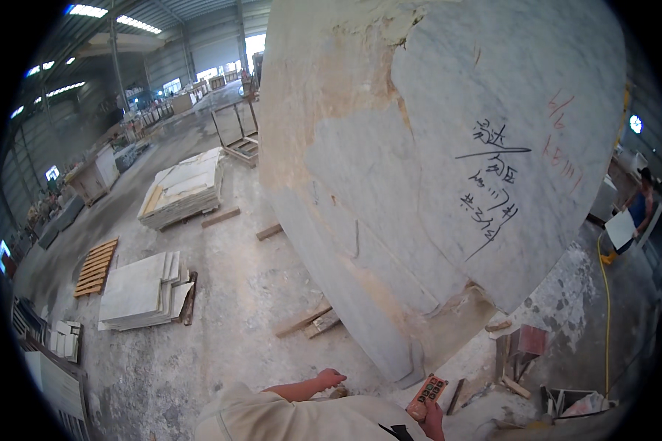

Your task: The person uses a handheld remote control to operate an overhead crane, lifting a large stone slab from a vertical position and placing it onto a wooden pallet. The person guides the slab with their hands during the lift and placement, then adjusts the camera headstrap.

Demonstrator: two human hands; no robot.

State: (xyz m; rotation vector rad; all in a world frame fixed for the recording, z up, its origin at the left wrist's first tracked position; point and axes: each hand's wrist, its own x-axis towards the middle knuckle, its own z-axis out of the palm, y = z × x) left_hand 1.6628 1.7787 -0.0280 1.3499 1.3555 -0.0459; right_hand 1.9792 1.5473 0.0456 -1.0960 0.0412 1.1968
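Right grip (434, 422) around orange remote (427, 395)

I am noting the stone block (360, 169) running past the upper picture edge. The orange remote (426, 395) is hiding part of the right hand (434, 421); its button markings are proving illegible. Along the floor's (235, 294) far edge, stacked goods (180, 103) are blurring.

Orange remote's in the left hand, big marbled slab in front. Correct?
Wrong hand: the head view shows the orange remote in the right hand. The big marbled slab is in front, as you say.
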